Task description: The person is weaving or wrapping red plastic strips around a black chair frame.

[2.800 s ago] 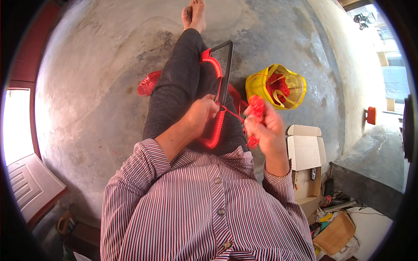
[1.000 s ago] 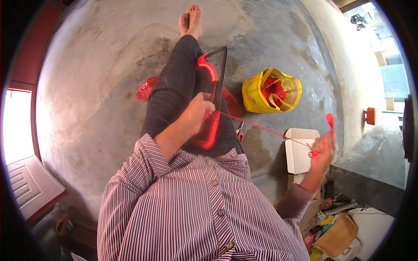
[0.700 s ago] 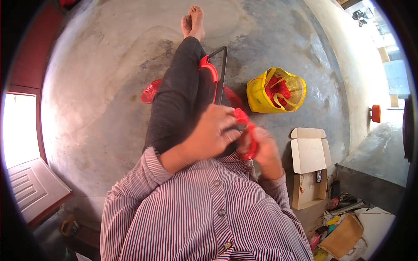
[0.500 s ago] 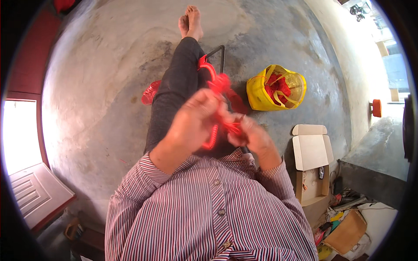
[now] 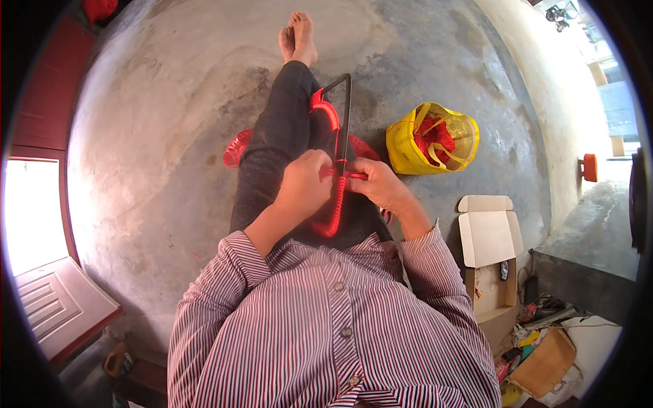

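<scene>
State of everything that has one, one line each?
Frame: partly wrapped, far end bare black
Red cord: coiled closely around the frame's near part
Left hand: fingers curled at the frame, grip partly hidden
Right hand: pinching cord beside the frame
Bag: upright, open, red contents inside
Box: open, lid folded back

The red cord looks ribbed, the dark frame smooth, the yellow bag glossy plastic, the box matt cardboard, the floor smooth concrete.

I see the handle over the legs mid-frame, between left hand and right hand; the bag stands upper right, yarn inside; the carton lies lower right.
</scene>
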`<state>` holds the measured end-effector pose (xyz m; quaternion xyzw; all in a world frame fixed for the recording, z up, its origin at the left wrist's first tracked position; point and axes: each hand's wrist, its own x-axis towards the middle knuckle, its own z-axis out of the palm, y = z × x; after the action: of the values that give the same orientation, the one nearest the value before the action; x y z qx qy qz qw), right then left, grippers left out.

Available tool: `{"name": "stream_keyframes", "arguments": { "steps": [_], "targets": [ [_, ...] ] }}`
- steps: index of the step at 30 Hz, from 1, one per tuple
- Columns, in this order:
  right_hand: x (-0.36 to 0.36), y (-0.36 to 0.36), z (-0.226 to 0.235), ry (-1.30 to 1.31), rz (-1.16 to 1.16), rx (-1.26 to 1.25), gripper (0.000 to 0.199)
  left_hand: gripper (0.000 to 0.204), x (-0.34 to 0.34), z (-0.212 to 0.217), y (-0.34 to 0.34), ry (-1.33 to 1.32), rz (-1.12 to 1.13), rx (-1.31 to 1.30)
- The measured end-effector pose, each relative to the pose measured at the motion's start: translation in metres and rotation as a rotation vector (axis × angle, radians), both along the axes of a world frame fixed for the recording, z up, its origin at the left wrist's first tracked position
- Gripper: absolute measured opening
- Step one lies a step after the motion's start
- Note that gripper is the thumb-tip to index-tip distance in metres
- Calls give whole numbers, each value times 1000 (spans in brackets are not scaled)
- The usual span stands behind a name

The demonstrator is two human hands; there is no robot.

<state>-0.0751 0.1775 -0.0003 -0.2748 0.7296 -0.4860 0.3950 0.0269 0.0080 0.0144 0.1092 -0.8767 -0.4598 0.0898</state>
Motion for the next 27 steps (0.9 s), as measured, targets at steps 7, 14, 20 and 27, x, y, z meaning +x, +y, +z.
{"name": "stream_keyframes", "arguments": {
  "steps": [7,14,20,27],
  "targets": [
    [-20,39,67,-214,-489,-778,26,23,-12,-19,-3,72,195,178],
    [9,61,170,-577,-210,-1143,14,25,-10,-25,12,-307,171,1296],
    [41,53,228,-680,216,-1224,27,24,-17,-23,17,-354,216,1366],
    [42,63,247,-713,247,-1506,28,34,-15,-24,23,-3,243,617]
  ]
}}
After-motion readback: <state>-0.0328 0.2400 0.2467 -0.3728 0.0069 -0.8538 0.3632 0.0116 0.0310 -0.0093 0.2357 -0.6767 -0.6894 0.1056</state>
